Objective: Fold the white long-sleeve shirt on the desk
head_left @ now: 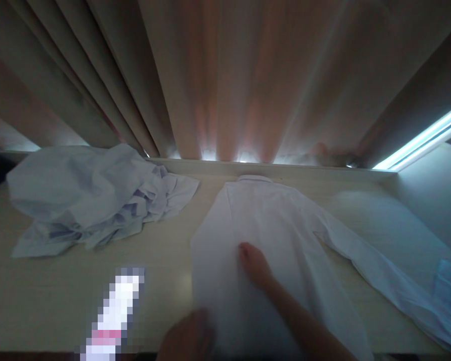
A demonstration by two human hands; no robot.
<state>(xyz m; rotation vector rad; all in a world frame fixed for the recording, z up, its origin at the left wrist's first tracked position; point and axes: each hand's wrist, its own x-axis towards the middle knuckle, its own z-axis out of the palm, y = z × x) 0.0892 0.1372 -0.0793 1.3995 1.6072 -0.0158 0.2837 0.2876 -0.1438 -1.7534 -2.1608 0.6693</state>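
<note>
My right hand (pixel 253 263) flat on white shirt (pixel 270 225), fingers (pixel 244 249) closed together, pressing cloth, not gripping. My left hand (pixel 190 336) at shirt's near-left edge, blurred; finger spread: can't tell. Shirt spread face-down on desk (pixel 165 271), collar toward curtain (pixel 225 75), one sleeve out right. Crumpled pale shirts (pixel 86 195) lie well left.

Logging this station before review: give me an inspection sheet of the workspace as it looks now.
Surface: pale wood-grain table, dimly lit.
Job's things: white shirt laid flat, collar toward the curtain, one sleeve stretched out to the right.
Clutter: crumpled pale-blue garment at back left; pixelated object near the front edge.
Hands: right hand pressing on the shirt; left hand at the shirt's lower edge, blurred.
Cables: nothing seen.
Surroundings: pleated curtain behind the table.
</note>
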